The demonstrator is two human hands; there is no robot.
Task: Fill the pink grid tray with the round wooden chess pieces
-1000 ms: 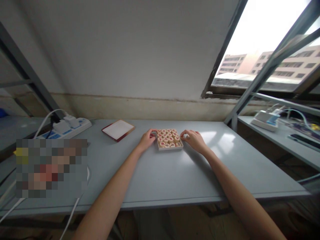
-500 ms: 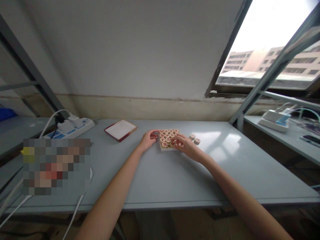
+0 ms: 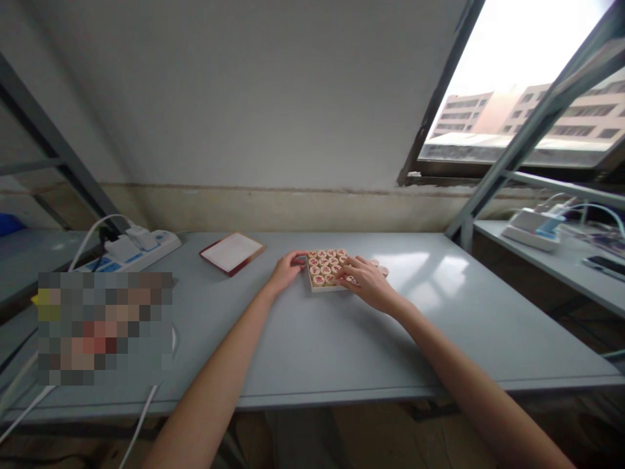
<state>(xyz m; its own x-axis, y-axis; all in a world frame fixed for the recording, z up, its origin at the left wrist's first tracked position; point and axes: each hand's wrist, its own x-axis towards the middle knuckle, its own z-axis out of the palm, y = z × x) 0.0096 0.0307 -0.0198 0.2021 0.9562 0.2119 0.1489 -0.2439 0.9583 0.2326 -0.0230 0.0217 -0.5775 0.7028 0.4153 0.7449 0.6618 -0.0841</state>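
An open shallow box (image 3: 322, 290) with pale sides sits near the middle of the desk. Rows of round wooden Chinese chess pieces (image 3: 325, 261) with red characters fill the part I can see. My left hand (image 3: 286, 270) grips the box's left side with curled fingers. From the right, my right hand (image 3: 366, 280) reaches over the box, its bent fingers closed at a chess piece (image 3: 330, 280) in the front row. That hand hides the box's right part. Just beyond it, a few loose pieces (image 3: 383, 271) lie on the desk, partly covered.
A lid (image 3: 233, 253) with a white inside and dark red edge lies to the left. Farther left are a power strip (image 3: 168, 242) with plugs, white cables (image 3: 146, 410) and a blurred-out patch. The wall (image 3: 273, 208) stands behind the grey desk (image 3: 312, 352).
The dark gap in the box's front row now has a piece in it. My right hand has lowered slightly onto the pieces. My left hand stays at the box, and the view has shifted a little.
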